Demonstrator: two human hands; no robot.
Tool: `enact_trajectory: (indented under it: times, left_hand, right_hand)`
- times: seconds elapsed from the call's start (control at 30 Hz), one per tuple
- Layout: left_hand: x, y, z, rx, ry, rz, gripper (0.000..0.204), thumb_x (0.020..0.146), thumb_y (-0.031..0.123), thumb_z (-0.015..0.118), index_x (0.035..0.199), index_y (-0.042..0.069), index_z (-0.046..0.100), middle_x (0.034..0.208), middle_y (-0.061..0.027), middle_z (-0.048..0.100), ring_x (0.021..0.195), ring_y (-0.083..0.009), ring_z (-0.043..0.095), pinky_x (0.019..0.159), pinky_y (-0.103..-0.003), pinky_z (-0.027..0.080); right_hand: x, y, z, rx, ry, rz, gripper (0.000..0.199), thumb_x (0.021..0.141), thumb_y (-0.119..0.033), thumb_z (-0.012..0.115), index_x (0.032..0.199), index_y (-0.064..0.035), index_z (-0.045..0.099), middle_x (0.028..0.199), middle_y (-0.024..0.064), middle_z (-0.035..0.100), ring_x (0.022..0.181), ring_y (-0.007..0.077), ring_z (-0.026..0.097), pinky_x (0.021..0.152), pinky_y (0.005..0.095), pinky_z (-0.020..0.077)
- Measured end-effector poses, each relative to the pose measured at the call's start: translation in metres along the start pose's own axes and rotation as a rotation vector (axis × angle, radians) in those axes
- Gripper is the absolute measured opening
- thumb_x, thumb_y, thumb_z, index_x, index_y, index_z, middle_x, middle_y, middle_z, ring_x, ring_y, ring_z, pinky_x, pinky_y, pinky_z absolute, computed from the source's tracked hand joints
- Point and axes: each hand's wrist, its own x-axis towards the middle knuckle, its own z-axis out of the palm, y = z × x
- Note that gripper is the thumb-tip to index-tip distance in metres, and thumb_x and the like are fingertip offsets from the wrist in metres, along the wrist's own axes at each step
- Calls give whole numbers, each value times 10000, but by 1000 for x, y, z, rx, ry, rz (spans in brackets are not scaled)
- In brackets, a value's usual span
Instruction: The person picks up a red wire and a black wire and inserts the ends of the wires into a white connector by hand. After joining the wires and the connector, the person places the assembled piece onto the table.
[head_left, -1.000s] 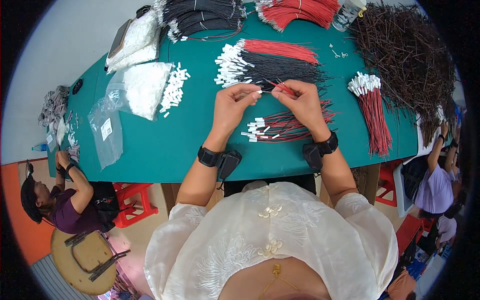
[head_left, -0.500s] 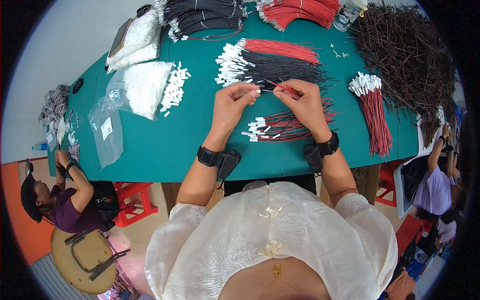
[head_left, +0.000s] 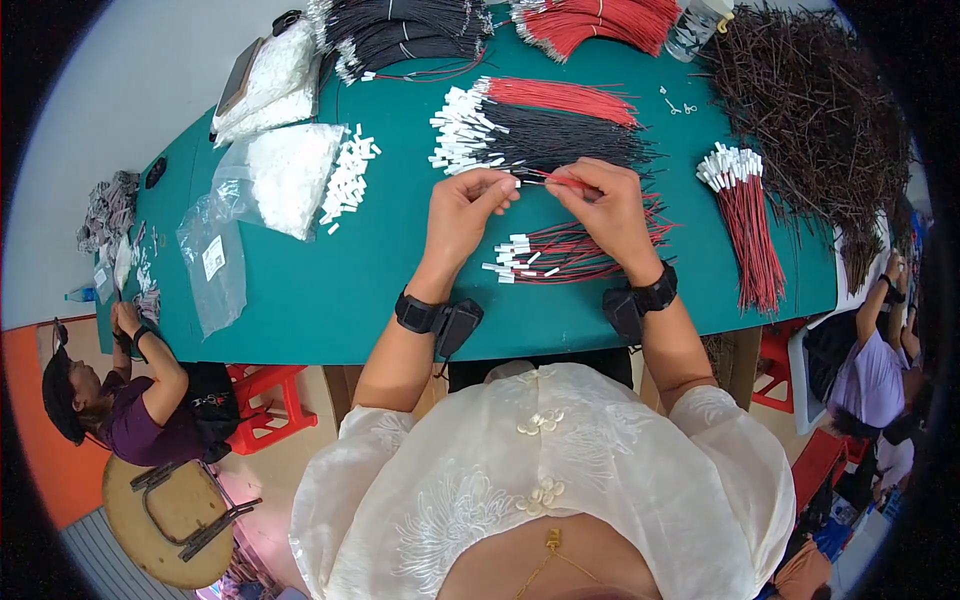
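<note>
My left hand point(head_left: 468, 205) pinches a small white connector point(head_left: 517, 184) between thumb and fingertips. Close beside it, my right hand point(head_left: 604, 203) is closed on thin red and black wires point(head_left: 560, 180), whose ends reach the connector; whether they sit inside it is too small to tell. Under and in front of the hands lie red-and-black wires with white connectors point(head_left: 560, 255) on their left ends. Just beyond my hands is a pile of black wires point(head_left: 560, 132) with white connectors, and red wires point(head_left: 565, 98) lie behind it.
Loose white connectors point(head_left: 350, 180) lie beside a plastic bag of them point(head_left: 292, 175) at left. A bundle of red wires point(head_left: 752, 235) and a heap of dark wires point(head_left: 810, 120) are at right. Black bundles point(head_left: 410, 30) and red bundles point(head_left: 605, 25) line the back. Another person point(head_left: 140, 400) sits at far left.
The red wire in my right fingers has shifted slightly and now runs more level towards the connector. My left hand has barely moved.
</note>
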Motion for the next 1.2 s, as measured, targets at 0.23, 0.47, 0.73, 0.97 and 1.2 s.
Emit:
enact_trajectory:
  times: [0.23, 0.47, 0.73, 0.97, 1.2]
  left_hand:
    - [0, 0, -1, -10, -25, -23, 175, 959, 132, 652, 1006, -25, 714, 841, -54, 707, 727, -82, 605, 679, -216, 483]
    - [0, -1, -1, -16, -54, -53, 176, 959, 142, 656, 1000, -19, 713, 839, -55, 709, 719, -78, 605, 675, -214, 484]
    - [1, -6, 0, -70, -79, -77, 178, 946, 141, 676, 988, -29, 713, 816, -59, 712, 705, -77, 616, 660, -221, 500]
    - [-1, -7, 4, -100, -92, -71, 166, 945, 120, 673, 984, -37, 709, 824, -71, 716, 709, -86, 628, 663, -225, 508]
    - [-1, -8, 5, -96, -106, -80, 162, 948, 113, 668, 984, -40, 708, 829, -78, 716, 714, -89, 631, 672, -224, 512]
  right_hand:
    - [-1, -2, 0, -6, -45, -11, 132, 817, 5, 740, 941, 44, 716, 811, 73, 672, 713, 106, 627, 598, 232, 492]
    - [0, 0, 6, 25, 6, -61, 103, 802, -17, 752, 888, 24, 711, 759, 82, 661, 635, 137, 600, 562, 265, 471]
    - [-1, -1, 9, 29, -5, -71, 95, 801, -26, 751, 871, 20, 704, 748, 87, 664, 600, 152, 595, 545, 277, 464]
    - [-1, 4, 11, 49, -10, -68, 97, 805, -28, 748, 870, 26, 700, 750, 92, 665, 595, 157, 592, 541, 277, 457]
    - [0, 3, 10, 70, -23, -55, 98, 801, -22, 748, 866, 31, 697, 741, 98, 663, 588, 151, 585, 536, 279, 448]
